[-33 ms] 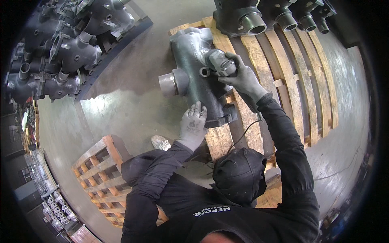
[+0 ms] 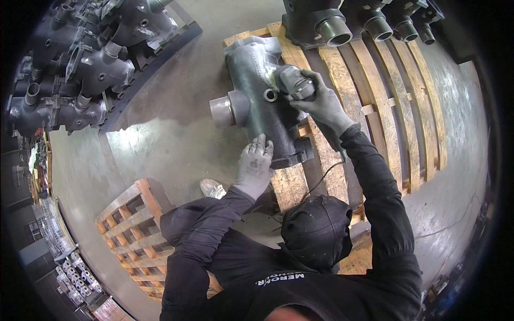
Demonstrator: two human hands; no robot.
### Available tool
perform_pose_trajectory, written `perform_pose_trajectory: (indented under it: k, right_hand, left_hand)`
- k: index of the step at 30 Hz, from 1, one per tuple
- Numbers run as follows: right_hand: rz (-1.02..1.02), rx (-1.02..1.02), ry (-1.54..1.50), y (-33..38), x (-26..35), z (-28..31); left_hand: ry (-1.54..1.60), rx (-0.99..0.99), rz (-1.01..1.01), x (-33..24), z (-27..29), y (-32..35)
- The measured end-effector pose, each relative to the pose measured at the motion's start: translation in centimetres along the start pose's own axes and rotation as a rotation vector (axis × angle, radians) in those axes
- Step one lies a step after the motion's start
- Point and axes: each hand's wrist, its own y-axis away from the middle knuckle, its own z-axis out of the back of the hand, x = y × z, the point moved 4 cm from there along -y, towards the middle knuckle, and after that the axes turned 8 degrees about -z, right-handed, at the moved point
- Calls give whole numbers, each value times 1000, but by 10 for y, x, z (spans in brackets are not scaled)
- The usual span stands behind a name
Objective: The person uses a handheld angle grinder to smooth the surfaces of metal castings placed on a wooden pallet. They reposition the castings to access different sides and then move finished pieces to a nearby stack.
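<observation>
A dark grey metal casting [image 2: 246, 85] with a short bright pipe stub on its left side lies on a wooden pallet. My right hand [image 2: 324, 107], in a grey glove, wraps round the head of a corded angle grinder [image 2: 292, 80]. The grinder's working face is against the right side of the casting's upper part, where the surface looks lighter and ground. Its disc is mostly hidden. My left hand [image 2: 254, 165], also gloved, lies with its fingers on the near left edge of the casting and holds no tool.
Several similar castings [image 2: 316, 21] stand along the pallet's far end. More castings [image 2: 101, 69] are piled at the far left. The slatted pallet [image 2: 369, 91] extends right, with a black cord [image 2: 324, 175] across it. Another pallet [image 2: 128, 227] is at lower left. A black-covered rounded shape [image 2: 317, 230] is close below.
My right hand and the grinder have shifted slightly to the right along the casting. My left hand has stayed in place.
</observation>
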Motion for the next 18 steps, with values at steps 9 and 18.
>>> perform_pose_trajectory:
  k: [9,18]
  right_hand:
    - [23,-9,-88,10,3,-7]
    - [97,-57,-90,7,5,-15]
  left_hand:
    - [-22,-13,-13,2,-5,-2]
    - [4,-25,-7,1,-3,0]
